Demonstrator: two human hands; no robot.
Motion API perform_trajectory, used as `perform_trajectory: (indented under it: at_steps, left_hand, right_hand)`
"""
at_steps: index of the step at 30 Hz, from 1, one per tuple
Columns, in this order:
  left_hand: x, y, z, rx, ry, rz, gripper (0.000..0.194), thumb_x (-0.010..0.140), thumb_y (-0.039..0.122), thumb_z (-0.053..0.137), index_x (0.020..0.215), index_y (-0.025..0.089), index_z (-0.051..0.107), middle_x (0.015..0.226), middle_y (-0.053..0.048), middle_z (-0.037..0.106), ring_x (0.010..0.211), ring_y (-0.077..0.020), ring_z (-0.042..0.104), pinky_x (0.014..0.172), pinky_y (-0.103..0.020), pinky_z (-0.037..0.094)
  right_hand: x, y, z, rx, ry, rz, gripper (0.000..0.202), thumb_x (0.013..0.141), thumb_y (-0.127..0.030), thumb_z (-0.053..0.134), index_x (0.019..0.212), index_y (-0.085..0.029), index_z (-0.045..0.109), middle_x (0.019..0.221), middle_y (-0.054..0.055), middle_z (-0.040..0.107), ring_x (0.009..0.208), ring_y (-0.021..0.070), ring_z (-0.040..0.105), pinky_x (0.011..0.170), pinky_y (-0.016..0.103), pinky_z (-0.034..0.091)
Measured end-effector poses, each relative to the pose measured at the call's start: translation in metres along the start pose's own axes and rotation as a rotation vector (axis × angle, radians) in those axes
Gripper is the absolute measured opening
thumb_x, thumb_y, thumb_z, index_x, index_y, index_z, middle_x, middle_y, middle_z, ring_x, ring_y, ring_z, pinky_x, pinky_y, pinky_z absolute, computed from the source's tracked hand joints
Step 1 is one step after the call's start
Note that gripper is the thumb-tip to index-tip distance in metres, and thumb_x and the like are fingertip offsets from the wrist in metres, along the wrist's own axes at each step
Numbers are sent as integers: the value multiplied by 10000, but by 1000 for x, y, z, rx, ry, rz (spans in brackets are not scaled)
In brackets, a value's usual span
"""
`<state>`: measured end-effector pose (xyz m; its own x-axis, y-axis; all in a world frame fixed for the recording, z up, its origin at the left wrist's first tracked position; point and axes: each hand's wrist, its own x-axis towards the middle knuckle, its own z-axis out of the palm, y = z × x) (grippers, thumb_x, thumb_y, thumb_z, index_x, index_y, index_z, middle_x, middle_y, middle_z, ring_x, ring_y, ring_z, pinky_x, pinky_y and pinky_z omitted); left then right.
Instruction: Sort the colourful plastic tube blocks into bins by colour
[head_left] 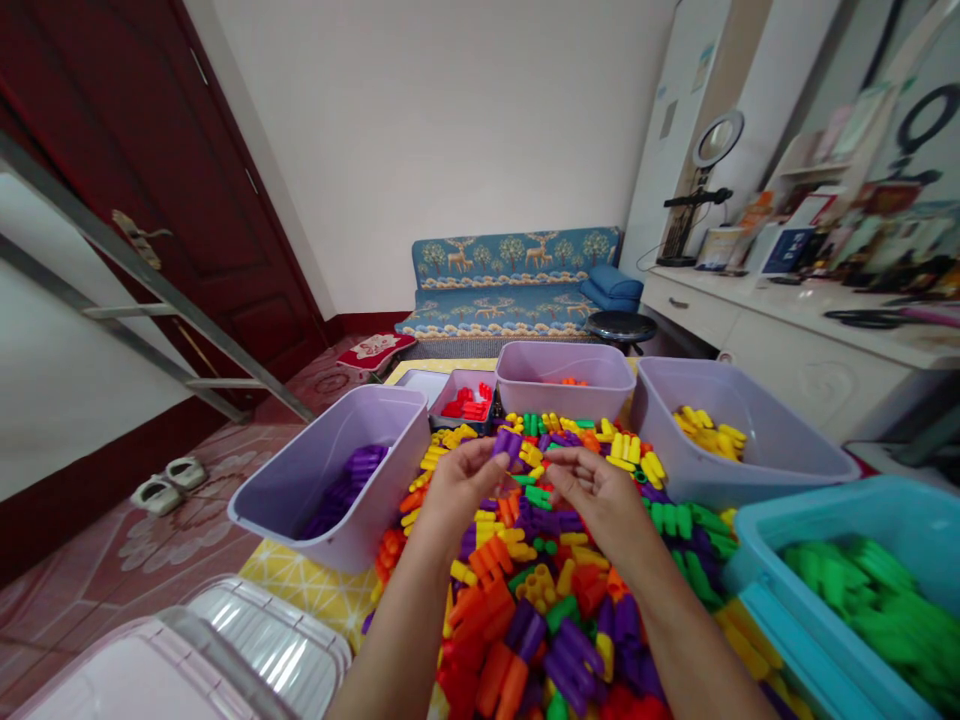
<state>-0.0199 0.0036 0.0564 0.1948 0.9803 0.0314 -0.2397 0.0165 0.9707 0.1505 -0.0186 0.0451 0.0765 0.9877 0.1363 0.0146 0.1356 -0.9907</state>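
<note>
My left hand is closed on a purple plastic building piece, pinched between thumb and fingers above a heap of pieces. To its right, my right hand hovers with bent fingers slightly apart, and I see nothing held in it. Beneath both hands spreads a mixed heap of plastic building pieces in purple, yellow, orange, red and green. Many are joined tubes lying in all directions. A yellow piece shows between my two hands.
Around the heap stand a lilac bin with purple pieces, a small tray with red ones, a lilac bin with orange ones, another bin with yellow ones and a turquoise bin with green ones. Clear lids lie front left.
</note>
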Motion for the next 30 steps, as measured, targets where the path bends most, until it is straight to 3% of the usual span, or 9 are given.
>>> perform_trajectory:
  at_steps: [3,6,10,14,18,22,25,30]
  left_hand:
    - [2,10,-12,-259,198,34,230,678,214,748,864,112,657,731,-52,698,600,-113,657,585,-189,536]
    - [3,20,-24,-467,315,63,105,763,91,637,868,93,629,801,-88,717,670,-122,690,624,-186,564]
    - [2,33,-34,-773,412,18,210,883,44,436,1011,69,600,868,-113,717,754,-117,702,643,-158,575]
    - [-1,41,-37,-1017,410,-57,280,932,89,363,1136,81,554,835,-101,709,741,-120,703,632,-171,584]
    - [-6,46,-35,-1107,327,-95,309,955,133,317,1138,94,564,749,-75,682,650,-96,682,591,-162,572]
    - [-12,50,-33,-1187,259,-122,304,962,168,307,1064,90,583,686,-51,648,617,-74,659,572,-131,550]
    - [-14,52,-34,-1248,239,-110,284,959,169,310,1015,83,574,686,-48,643,619,-65,655,571,-111,539]
    - [-12,50,-37,-1209,283,-75,279,938,93,284,971,88,562,669,-44,632,602,-78,657,552,-136,547]
  right_hand:
    - [0,0,-1,7,22,-2,314,709,-427,691,895,-176,654,764,42,684,603,157,640,572,280,533]
    - [0,0,-2,17,46,-5,320,706,-419,699,903,-171,652,769,48,683,623,158,639,566,269,528]
    - [0,1,-5,26,101,-32,336,716,-419,698,932,-166,653,767,47,686,619,153,637,597,278,531]
    - [0,2,-5,118,143,-25,313,699,-406,721,889,-163,670,738,42,687,610,143,629,596,269,538]
    - [1,-3,-6,536,200,102,211,726,-332,711,875,-187,673,758,14,690,642,115,640,599,218,545]
    - [1,-15,-12,968,180,225,238,861,-368,525,932,-181,655,1015,66,698,958,144,657,818,260,554]
    - [-1,-20,-15,1049,120,194,396,896,-465,409,1022,-157,623,1219,126,616,1161,185,566,971,336,486]
    - [-1,-17,-16,1012,102,175,486,886,-546,350,1055,-166,602,1274,154,577,1207,214,530,1039,401,419]
